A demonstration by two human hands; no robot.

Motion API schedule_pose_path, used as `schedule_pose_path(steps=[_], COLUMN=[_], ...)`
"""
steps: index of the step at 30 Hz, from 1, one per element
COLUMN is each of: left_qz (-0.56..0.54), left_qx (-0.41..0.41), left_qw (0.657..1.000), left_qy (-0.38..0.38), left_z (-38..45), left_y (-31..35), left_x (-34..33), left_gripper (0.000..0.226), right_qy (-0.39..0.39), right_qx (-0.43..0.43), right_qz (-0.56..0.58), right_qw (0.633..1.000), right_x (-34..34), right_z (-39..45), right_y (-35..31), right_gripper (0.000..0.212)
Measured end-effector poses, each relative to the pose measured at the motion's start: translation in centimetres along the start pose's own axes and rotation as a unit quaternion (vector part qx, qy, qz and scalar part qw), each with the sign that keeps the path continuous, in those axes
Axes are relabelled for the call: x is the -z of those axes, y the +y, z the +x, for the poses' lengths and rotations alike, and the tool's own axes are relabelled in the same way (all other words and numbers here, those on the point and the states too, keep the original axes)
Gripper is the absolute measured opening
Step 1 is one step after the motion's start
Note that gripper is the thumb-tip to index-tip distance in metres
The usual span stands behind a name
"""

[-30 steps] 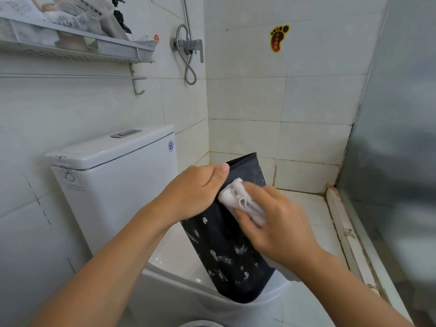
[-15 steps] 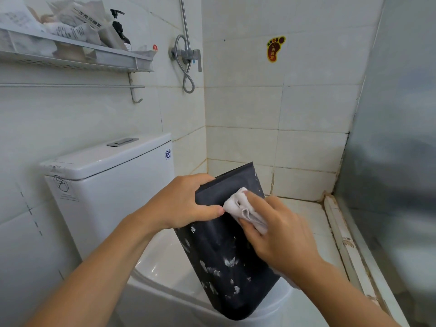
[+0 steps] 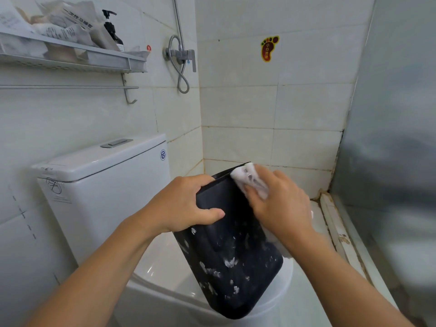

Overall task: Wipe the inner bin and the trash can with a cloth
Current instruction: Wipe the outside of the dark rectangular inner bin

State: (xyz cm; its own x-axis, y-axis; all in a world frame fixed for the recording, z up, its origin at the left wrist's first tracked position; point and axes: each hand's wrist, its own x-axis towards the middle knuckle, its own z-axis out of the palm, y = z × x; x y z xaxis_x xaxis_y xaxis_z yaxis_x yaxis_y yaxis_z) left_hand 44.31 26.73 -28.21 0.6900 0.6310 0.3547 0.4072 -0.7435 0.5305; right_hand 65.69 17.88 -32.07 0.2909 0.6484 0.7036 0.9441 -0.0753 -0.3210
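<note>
Two hands are on the black plastic inner bin, which I see held tilted over the white ceramic toilet bowl, its flecked dark outer wall facing me and its rim pointing up and away. My left hand grips the bin at the near left corner of its rim, fingers curled over the edge and thumb lying across the outer wall. My right hand has its fingers closed around a crumpled white cloth and presses it against the top right edge of the bin; a loose part of the cloth shows below the wrist. White specks are scattered over the lower half of the bin's wall. To the left stands the white toilet tank with a silver flush button on its lid. Above that, a white wall shelf carries paper packets and a dark pump bottle, with a rail and hook under it. On the tiled corner wall hang a metal shower valve with a looped hose and a yellow-and-red foot-shaped sticker. At right is a frosted grey panel.
</note>
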Motion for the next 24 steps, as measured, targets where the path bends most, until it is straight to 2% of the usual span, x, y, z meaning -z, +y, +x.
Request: schedule_pose_path(steps=[1,2,5,7,9,12,15,17,21,22,24], left_qz=[-0.008,-0.015,-0.030,-0.044,-0.056,-0.068,-0.067,-0.052,-0.044,-0.048,-0.054], left_qx=[0.002,0.003,-0.009,-0.013,-0.010,-0.005,-0.012,-0.025,-0.020,-0.016,-0.014], left_qw=[1.000,1.000,1.000,0.999,0.998,0.998,0.998,0.998,0.999,0.999,0.998], left_qy=[-0.002,-0.003,-0.002,-0.006,-0.006,0.002,0.000,-0.005,-0.005,-0.003,0.001], left_z=[0.0,0.0,0.1,0.1,0.0,0.0,0.1,0.2,0.2,0.2,0.1], left_y=[0.0,0.0,-0.2,-0.5,-0.7,-0.7,-0.4,-0.1,-0.1,-0.2,-0.3], left_x=[0.0,0.0,0.1,0.3,0.4,0.5,0.3,0.2,0.2,0.2,0.2], left_gripper=[0.030,0.030,0.035,0.035,0.032,0.033,0.032,0.032,0.034,0.035,0.036], right_qy=[0.003,0.008,-0.005,-0.021,-0.012,0.026,0.029,0.030,-0.043,-0.051,-0.042], right_qx=[-0.034,-0.033,0.096,0.151,0.134,0.041,-0.049,-0.036,0.108,0.112,0.062], right_qz=[-0.005,-0.006,0.031,0.047,0.053,0.047,0.035,0.029,0.045,0.045,0.030], right_qw=[0.999,0.999,0.995,0.987,0.990,0.998,0.998,0.998,0.992,0.991,0.997], right_x=[-0.1,-0.1,0.2,0.1,-0.1,-0.6,-0.5,-0.2,0.1,0.0,-0.1], right_z=[0.4,0.2,-2.0,-3.3,-2.6,-0.9,0.0,-1.0,-4.1,-3.9,-2.5], right_y=[0.7,0.8,-1.3,-2.0,-1.5,0.4,1.4,1.1,0.3,0.5,1.2], right_gripper=[0.034,0.035,0.045,0.044,0.043,0.040,0.041,0.045,0.046,0.046,0.045])
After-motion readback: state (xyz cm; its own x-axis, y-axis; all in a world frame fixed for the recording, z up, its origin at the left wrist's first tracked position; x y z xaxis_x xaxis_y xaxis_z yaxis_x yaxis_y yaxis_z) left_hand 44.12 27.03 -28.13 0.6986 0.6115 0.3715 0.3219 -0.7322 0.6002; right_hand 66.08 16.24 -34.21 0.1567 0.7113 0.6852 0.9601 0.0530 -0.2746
